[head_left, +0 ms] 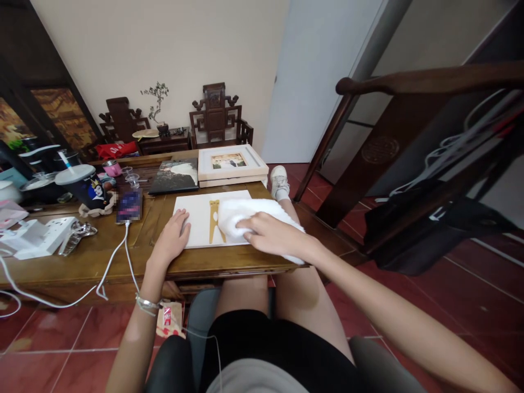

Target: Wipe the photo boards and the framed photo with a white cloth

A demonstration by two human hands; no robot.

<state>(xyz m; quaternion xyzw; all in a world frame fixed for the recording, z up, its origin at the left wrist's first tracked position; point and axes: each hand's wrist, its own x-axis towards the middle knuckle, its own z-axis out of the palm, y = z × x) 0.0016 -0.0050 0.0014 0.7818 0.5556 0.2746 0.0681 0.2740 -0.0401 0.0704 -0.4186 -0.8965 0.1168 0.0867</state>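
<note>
A white fluffy cloth (270, 210) is bunched under my right hand (268, 232), whose fingers grip it against a flat white board (196, 218). On the board shows a tan, long-legged animal figure (214, 221), partly covered by the cloth. One end of the cloth hangs over the board's right side onto the table. My left hand (175, 232) lies on the board's left edge with its fingers stretched out, holding nothing.
Behind the board are a dark picture panel (176, 174) and light wooden frames (233, 165). Leftward on the table (123, 267) are a charging phone (129, 206), a dark lidded cup (92, 188), a power strip (49, 237) and white cables (112, 256). A wooden chair (380, 125) stands right.
</note>
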